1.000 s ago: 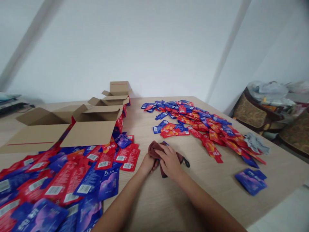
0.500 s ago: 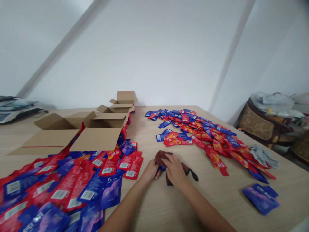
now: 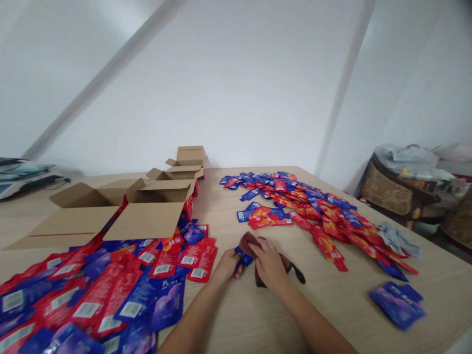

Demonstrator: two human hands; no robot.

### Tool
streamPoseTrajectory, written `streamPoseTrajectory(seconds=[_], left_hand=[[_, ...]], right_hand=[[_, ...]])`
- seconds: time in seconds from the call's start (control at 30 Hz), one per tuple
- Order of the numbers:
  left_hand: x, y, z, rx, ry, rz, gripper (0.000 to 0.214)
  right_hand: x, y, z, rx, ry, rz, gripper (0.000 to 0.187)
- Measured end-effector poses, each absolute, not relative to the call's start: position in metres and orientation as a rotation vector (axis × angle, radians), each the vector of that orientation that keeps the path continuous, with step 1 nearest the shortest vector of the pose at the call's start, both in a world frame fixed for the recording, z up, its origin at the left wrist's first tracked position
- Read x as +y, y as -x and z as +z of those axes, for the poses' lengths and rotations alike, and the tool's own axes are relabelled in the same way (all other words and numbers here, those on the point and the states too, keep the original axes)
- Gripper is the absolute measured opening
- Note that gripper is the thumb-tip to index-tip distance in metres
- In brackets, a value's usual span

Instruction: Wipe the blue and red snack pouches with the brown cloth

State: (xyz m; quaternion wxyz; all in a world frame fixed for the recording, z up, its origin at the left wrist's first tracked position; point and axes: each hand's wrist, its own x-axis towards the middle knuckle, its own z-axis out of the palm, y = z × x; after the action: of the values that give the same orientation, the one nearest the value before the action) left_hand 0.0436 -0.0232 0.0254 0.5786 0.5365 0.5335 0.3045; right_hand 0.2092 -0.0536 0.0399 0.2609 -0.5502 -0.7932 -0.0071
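Near the middle of the table, my left hand (image 3: 227,266) is closed on the edge of a small blue sachet (image 3: 245,257). My right hand (image 3: 268,263) grips a brown cloth (image 3: 250,240), its fingers lying over the folds. The cloth touches or nearly touches the sachet's right side, and part of it hangs down to the table. A black loop (image 3: 297,273) sticks out from the cloth to the right of my hand. To the left lies a heap of red and blue sachets (image 3: 121,300) with barcodes.
Open cardboard boxes (image 3: 143,221) stand in a row at the left. A long pile of red and blue sachets (image 3: 313,206) runs along the right, with a grey cloth (image 3: 398,239) at its end. Blue sachets (image 3: 398,304) lie at front right. A patterned chair (image 3: 391,189) stands beyond.
My left hand has drawn slightly left, away from the right hand, and more of the blue sachet now shows between them. The view has tilted up a little.
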Motion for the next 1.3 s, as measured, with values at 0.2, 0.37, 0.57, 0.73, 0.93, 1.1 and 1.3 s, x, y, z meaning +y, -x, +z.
streamPoseTrajectory(seconds=[0.2, 0.37, 0.57, 0.73, 0.93, 1.1, 1.3], left_hand=[[-0.025, -0.04, 0.024, 1.229, -1.253, 0.712, 0.03], [-0.027, -0.038, 0.027, 1.304, -1.422, 0.755, 0.03], [-0.033, -0.039, 0.039, 1.484, -2.03, 0.734, 0.052], [-0.032, -0.042, 0.039, 1.46, -2.058, 0.743, 0.044], [-0.023, -0.04, 0.031, 1.427, -2.082, 0.735, 0.036], [-0.022, -0.035, 0.031, 1.406, -1.952, 0.755, 0.043], [-0.04, -0.038, 0.043, 1.538, -2.122, 0.652, 0.066]], right_hand=[[-0.035, -0.218, 0.035, -2.114, 1.739, -0.044, 0.046], [-0.02, -0.245, 0.02, -1.942, 1.695, -0.049, 0.047], [-0.03, -0.25, 0.029, -1.688, 1.498, -0.045, 0.049], [-0.052, -0.212, 0.043, -1.988, 1.356, -0.011, 0.049], [-0.048, -0.205, 0.042, -2.176, 1.591, 0.003, 0.047], [-0.024, -0.243, 0.039, -2.045, 1.868, -0.075, 0.039], [-0.023, -0.252, 0.024, -1.926, 1.825, -0.09, 0.042]])
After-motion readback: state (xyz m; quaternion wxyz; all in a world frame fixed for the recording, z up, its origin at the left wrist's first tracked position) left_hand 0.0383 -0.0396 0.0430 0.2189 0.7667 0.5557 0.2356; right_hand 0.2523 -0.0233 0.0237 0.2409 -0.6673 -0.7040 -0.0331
